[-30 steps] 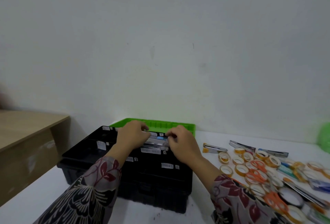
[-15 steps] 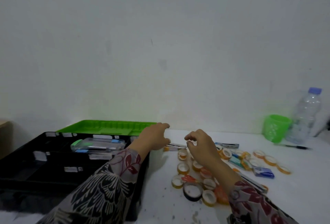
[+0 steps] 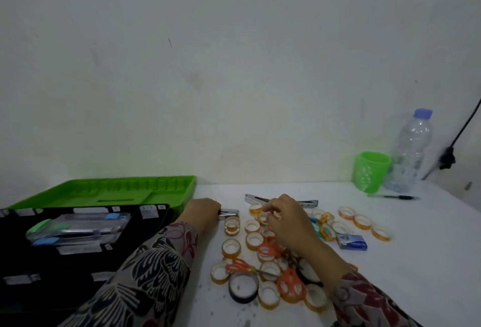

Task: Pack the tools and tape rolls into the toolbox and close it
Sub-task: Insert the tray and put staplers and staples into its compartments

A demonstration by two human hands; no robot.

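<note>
Currently: black toolbox (image 3: 65, 272) stands open, green tray (image 3: 104, 191) just behind it, clear cases (image 3: 78, 227) already lying in one of its compartments. Just right of the toolbox, the left hand (image 3: 204, 212) is knuckles-up, fingers curled round the near end of a small metal tool (image 3: 230, 213) lying on the white table (image 3: 416, 261); the tool's silver end points away from the toolbox. Judgement: stiff, dense for its size, smooth metal, so a full wrap round the body suits it better than a fingertip pinch. Further right of the toolbox the tape rolls (image 3: 231, 246) lie scattered flat, orange scissors (image 3: 290, 285) mixed among them. Rolls are probably light, firm on the core and tacky at the edge: take with a thumb inside the core, or pinch across the rim. Scissors: take by the handles. Right hand (image 3: 283, 220) sits over the far part of that pile, back of the hand up, fingers curled down at a roll; cannot tell whether it actually pinches one. Farthest right of the toolbox: blue box (image 3: 351, 240), green cup (image 3: 369, 170), bottle (image 3: 411, 154)
</note>
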